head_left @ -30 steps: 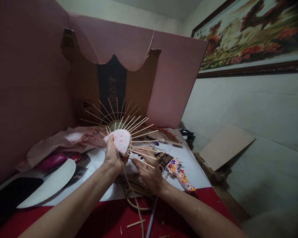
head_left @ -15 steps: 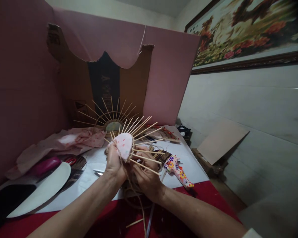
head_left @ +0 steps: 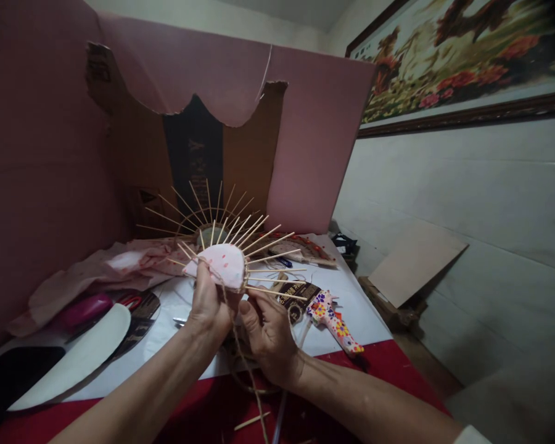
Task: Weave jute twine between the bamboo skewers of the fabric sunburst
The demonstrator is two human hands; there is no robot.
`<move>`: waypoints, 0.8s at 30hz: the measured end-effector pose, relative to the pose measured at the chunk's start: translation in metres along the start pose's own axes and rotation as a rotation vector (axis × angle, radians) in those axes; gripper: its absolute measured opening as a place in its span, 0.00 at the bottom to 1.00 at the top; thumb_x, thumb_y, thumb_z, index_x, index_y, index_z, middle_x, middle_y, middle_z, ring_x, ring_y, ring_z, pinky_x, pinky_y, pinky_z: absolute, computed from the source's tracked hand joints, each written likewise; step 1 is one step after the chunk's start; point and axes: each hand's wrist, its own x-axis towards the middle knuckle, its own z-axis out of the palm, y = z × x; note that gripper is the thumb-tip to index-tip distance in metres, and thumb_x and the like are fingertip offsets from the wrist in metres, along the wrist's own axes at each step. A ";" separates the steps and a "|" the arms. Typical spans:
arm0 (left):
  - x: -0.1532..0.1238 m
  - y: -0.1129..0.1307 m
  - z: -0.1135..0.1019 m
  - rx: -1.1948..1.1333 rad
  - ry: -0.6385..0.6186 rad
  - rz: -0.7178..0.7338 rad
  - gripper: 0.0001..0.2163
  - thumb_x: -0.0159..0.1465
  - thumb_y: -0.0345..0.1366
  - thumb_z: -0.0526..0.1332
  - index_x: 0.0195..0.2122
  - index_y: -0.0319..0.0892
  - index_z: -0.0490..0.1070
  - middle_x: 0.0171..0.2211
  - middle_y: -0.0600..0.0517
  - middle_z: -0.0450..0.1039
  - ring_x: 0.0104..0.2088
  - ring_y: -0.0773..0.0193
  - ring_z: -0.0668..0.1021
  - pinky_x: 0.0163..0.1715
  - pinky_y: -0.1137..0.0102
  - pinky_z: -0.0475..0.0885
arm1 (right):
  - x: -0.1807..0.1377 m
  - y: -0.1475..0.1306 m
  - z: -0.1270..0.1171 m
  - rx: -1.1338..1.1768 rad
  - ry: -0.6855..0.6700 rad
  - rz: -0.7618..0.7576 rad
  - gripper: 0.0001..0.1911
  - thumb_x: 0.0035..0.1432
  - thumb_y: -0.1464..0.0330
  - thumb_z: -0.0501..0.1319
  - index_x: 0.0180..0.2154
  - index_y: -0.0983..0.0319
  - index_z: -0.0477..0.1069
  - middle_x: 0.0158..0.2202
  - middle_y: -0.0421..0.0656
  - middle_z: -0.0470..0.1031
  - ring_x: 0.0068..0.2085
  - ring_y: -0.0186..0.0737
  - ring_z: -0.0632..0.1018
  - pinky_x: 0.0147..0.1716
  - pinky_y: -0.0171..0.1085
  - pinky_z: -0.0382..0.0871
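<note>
My left hand [head_left: 209, 302] is closed on a half-round piece covered in pink dotted fabric [head_left: 224, 265], its thumb pressed on the front. Thin wooden sticks [head_left: 263, 237] fan out from the curved edge of this piece. My right hand [head_left: 271, 333] is closed near the lowest sticks at the right, fingers pinched by the edge; what sits between them is hidden. A length of twine [head_left: 243, 351] runs from the fabric piece down between my wrists toward the red cloth. Behind stands a similar half-round stick fan [head_left: 208, 209].
A flowered glue gun [head_left: 330, 320] lies right of my hands. Left are a white half-round sheet [head_left: 81, 357], a magenta object [head_left: 86, 308] and pink cloth [head_left: 134, 262]. A loose stick [head_left: 252, 421] rests on red cloth [head_left: 374, 376]. Cardboard [head_left: 247, 160] stands behind.
The fabric piece with its sticks has turned and shifted slightly left and down. My right hand has come out from behind the sticks, to below them, with its thumb now visible.
</note>
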 end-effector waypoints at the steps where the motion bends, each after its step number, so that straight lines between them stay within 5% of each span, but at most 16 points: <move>1: -0.001 -0.001 0.000 0.000 -0.002 0.013 0.17 0.69 0.42 0.46 0.40 0.37 0.71 0.24 0.52 0.75 0.21 0.68 0.75 0.26 0.74 0.73 | 0.000 -0.001 0.001 -0.011 0.004 0.001 0.12 0.64 0.68 0.50 0.44 0.62 0.70 0.41 0.47 0.75 0.44 0.42 0.74 0.46 0.40 0.66; 6: -0.008 -0.008 0.002 0.002 -0.069 0.071 0.19 0.68 0.45 0.47 0.40 0.38 0.72 0.30 0.51 0.77 0.26 0.69 0.77 0.30 0.75 0.74 | 0.002 0.006 0.001 -0.121 0.067 0.014 0.17 0.66 0.67 0.46 0.28 0.61 0.67 0.28 0.43 0.71 0.31 0.38 0.72 0.33 0.35 0.64; 10: -0.008 -0.008 0.002 0.025 -0.192 0.076 0.12 0.67 0.38 0.53 0.39 0.37 0.73 0.33 0.51 0.77 0.30 0.69 0.78 0.34 0.75 0.75 | 0.009 0.015 -0.010 -0.176 0.112 -0.013 0.19 0.65 0.65 0.49 0.22 0.60 0.61 0.20 0.38 0.64 0.23 0.34 0.66 0.26 0.33 0.58; 17: -0.006 0.001 -0.002 0.160 -0.234 -0.082 0.04 0.57 0.24 0.60 0.32 0.36 0.72 0.29 0.49 0.77 0.27 0.65 0.78 0.28 0.72 0.75 | 0.019 0.027 -0.024 -0.149 0.167 0.045 0.17 0.65 0.64 0.50 0.23 0.60 0.61 0.21 0.37 0.62 0.23 0.32 0.63 0.23 0.32 0.55; 24: -0.008 -0.002 -0.002 0.179 -0.224 -0.136 0.06 0.60 0.26 0.56 0.30 0.34 0.73 0.23 0.47 0.76 0.20 0.66 0.76 0.16 0.76 0.70 | 0.020 0.031 -0.025 -0.031 0.110 0.005 0.12 0.64 0.65 0.50 0.32 0.61 0.67 0.27 0.41 0.69 0.29 0.35 0.69 0.29 0.33 0.62</move>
